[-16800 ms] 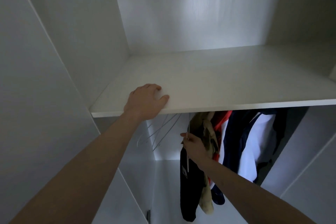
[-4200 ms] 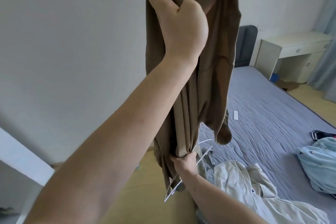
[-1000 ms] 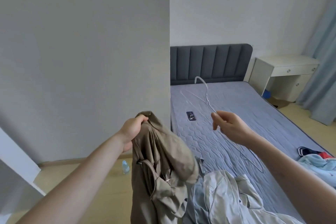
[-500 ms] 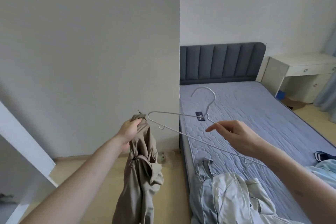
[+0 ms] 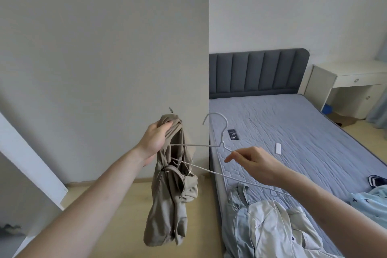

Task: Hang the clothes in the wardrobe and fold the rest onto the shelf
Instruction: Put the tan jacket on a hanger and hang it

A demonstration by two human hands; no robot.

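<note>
My left hand [image 5: 156, 138] grips the top of a khaki garment [image 5: 172, 195] that hangs bunched over the floor beside the bed. My right hand [image 5: 254, 162] pinches a white wire hanger [image 5: 217, 144] just below its hook. The hanger's left end reaches into the top of the khaki garment, near my left hand. Its hook points up. The wardrobe's inside is out of view.
A pale grey-blue garment [image 5: 270, 222] lies crumpled on the near part of the bed [image 5: 293, 123]. A light blue garment [image 5: 374, 201] lies at the right edge. A phone [image 5: 233, 134] and a white remote [image 5: 277, 148] rest on the mattress. A white desk [image 5: 354, 81] stands beyond; a white panel [image 5: 29, 165] is at left.
My right hand has pushed the hanger leftward, so its left end now sits in the top of the khaki garment. My left hand has kept its grip.
</note>
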